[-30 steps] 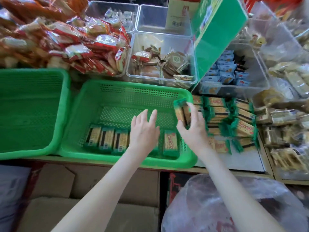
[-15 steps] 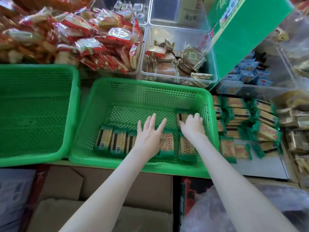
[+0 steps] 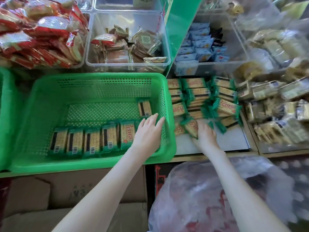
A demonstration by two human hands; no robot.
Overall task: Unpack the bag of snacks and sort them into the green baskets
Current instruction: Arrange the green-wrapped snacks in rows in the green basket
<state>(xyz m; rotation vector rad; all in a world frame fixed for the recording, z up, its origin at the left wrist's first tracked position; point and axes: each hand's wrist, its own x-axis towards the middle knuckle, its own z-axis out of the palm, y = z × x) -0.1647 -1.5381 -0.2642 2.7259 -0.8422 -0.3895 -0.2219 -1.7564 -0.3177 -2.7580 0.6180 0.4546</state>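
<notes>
Cracker packets are being sorted into a green basket point(image 3: 100, 76) from a pile point(image 3: 205, 97) just beside it.

The left hand point(image 3: 148, 131) is held flat inside the basket, fingers straight, nothing gripped, at the right end of a row of packets point(image 3: 92, 141). One more packet point(image 3: 144, 108) is seen behind the row. The right hand point(image 3: 206, 133) is laid on the pile, touching a tilted packet point(image 3: 191, 127). Its fingers are blurred, so a grip cannot be told. A plastic bag point(image 3: 209, 198) is seen below.

Red lettering on the cracker packets point(image 3: 127, 133) blurs beyond reading.
</notes>
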